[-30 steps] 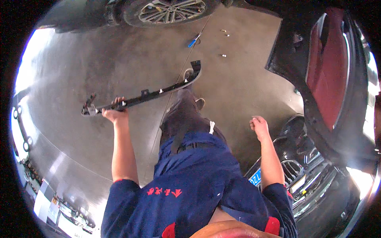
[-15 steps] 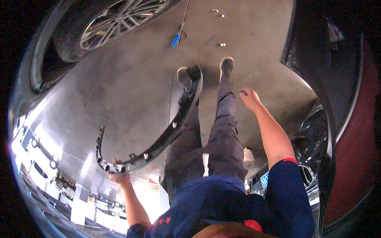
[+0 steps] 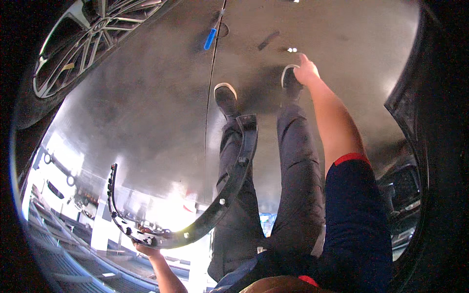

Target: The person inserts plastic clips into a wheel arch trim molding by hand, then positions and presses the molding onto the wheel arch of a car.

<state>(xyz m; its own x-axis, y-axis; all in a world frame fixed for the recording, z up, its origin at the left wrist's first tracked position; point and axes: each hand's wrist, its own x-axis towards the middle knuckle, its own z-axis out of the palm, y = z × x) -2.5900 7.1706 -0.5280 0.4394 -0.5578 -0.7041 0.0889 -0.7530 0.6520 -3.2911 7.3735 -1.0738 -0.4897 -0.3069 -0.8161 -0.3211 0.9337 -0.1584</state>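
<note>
My left hand [image 3: 146, 250] is closed round a curved black wheel arch trim [image 3: 210, 220] near its lower bend. White clips sit along the trim, and its wider end hangs in front of my left leg. Farther ahead, my right hand [image 3: 306, 73] reaches down past my right shoe [image 3: 291, 80], its index finger stretched out and nothing visible in it. Just beyond that fingertip, small white clips [image 3: 292, 50] lie on the floor. I cannot tell whether the finger touches them.
A blue-handled tool [image 3: 210, 39] lies along the floor seam at the far left of my feet. Beyond it stands a car wheel [image 3: 100, 25]. A dark mark or strip [image 3: 268, 40] shows on the floor. Dark car bodywork [image 3: 408, 105] borders my right side.
My right hand has moved forward and down, from beside my leg to near the white clips. I have bent forward. My left hand still holds the trim, now lower in view.
</note>
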